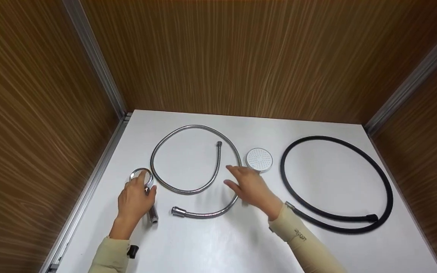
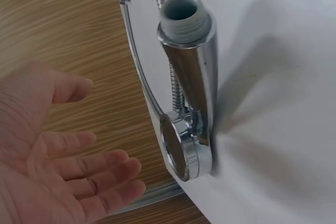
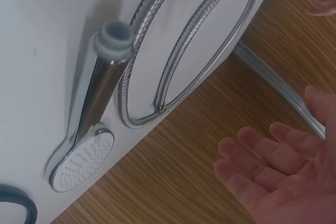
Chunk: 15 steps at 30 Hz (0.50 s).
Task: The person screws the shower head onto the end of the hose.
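My left hand (image 1: 133,201) hovers over a chrome handheld shower head (image 1: 153,214) at the left of the table, covering part of it. In the left wrist view its fingers are spread, apart from the shower head's handle (image 2: 191,80), whose threaded end faces the camera. My right hand (image 1: 254,189) is above the table, nearest a second shower head with a white spray face (image 1: 259,159). Its palm and loosely extended fingers show bare in the right wrist view, away from that head's spray face (image 3: 86,163). The hand hides the handle in the head view.
Between the hands lies a coiled metal shower hose (image 1: 195,126) with a chrome cone-shaped nut (image 1: 178,211). A black hose (image 1: 319,137) is looped at the right. Wood-grain panels (image 1: 226,57) enclose the white table (image 1: 211,250) at the back and sides.
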### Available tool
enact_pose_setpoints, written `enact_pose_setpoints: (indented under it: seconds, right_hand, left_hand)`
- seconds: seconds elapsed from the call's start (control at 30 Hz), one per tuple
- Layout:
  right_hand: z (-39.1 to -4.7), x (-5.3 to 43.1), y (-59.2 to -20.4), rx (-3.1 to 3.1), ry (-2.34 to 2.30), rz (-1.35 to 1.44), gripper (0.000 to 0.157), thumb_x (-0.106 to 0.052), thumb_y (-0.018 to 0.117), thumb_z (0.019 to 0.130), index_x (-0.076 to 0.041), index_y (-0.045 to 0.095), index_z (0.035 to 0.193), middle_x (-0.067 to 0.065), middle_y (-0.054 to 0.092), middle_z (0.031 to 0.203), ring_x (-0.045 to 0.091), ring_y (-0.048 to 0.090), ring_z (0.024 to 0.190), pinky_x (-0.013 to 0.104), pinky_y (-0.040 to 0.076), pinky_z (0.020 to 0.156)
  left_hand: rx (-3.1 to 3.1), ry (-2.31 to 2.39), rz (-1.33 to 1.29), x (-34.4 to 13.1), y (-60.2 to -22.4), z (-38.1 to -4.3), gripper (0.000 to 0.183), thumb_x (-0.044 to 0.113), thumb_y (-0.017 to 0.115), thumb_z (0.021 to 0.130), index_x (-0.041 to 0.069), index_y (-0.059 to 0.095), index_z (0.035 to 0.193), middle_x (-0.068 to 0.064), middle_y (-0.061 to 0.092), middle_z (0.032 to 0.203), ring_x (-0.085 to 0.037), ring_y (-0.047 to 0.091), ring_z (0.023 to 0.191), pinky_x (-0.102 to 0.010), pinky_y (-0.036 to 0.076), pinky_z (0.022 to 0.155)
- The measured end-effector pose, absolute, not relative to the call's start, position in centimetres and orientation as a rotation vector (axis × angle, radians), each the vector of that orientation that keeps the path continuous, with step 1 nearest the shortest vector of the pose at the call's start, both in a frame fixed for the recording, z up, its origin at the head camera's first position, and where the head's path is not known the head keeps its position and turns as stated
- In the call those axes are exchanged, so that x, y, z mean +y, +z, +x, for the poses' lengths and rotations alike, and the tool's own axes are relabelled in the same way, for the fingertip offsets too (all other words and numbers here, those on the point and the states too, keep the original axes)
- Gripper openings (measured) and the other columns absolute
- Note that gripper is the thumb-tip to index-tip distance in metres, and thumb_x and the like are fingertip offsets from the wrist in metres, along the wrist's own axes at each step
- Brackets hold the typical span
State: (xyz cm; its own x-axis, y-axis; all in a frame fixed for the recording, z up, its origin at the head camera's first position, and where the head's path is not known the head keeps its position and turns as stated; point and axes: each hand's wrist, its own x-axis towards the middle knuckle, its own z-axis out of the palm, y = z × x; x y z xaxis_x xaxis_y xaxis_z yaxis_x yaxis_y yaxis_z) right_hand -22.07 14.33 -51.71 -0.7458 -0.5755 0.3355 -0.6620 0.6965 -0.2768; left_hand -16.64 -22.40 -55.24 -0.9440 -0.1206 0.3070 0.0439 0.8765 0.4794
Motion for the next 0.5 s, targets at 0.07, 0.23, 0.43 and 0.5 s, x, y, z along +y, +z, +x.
enact_pose_setpoints:
  seconds: [0.07,0.23,0.43,0.5]
  right_hand:
    - [-22.0,13.8,-51.9,-2.683,0.559,1.012,0.049,-0.033,0.065,0.105,-0.001,0.06,0.142,0.021,0.074,0.126,0.039,0.071,0.116,0.052,0.061,0.104]
    - [-21.9,12.3,-52.2,-2.682,0.55,1.054,0.048,-0.034,0.065,0.106,-0.003,0.06,0.142,0.017,0.077,0.119,0.035,0.074,0.108,0.049,0.065,0.095]
    - [-21.7,11.1,-52.8,-2.66,0.516,1.116,0.042,-0.031,0.067,0.105,-0.003,0.064,0.136,0.012,0.08,0.113,0.03,0.075,0.096,0.045,0.067,0.082]
    - [-21.6,10.9,-53.1,-2.659,0.507,1.131,0.04,-0.03,0.068,0.104,-0.002,0.065,0.134,0.011,0.08,0.113,0.029,0.075,0.096,0.044,0.067,0.082]
  left_hand:
    - [-2.719,-0.722,0.098,-22.5,-55.4,-16.4,0.058,0.019,0.076,0.092,-0.007,0.059,0.14,-0.034,0.07,0.117,-0.052,0.067,0.099,-0.066,0.06,0.077]
    - [-2.697,-0.717,0.162,-22.6,-55.8,-15.6,0.05,0.017,0.074,0.091,-0.008,0.062,0.134,-0.033,0.071,0.11,-0.051,0.067,0.095,-0.065,0.059,0.073]
    - [-2.72,-0.733,0.273,-22.7,-56.4,-14.7,0.045,0.017,0.073,0.091,-0.01,0.065,0.127,-0.035,0.071,0.108,-0.053,0.066,0.095,-0.066,0.058,0.072]
    - [-2.748,-0.752,0.318,-22.7,-56.7,-14.4,0.047,0.019,0.072,0.092,-0.01,0.064,0.128,-0.035,0.071,0.108,-0.052,0.065,0.095,-0.065,0.058,0.072]
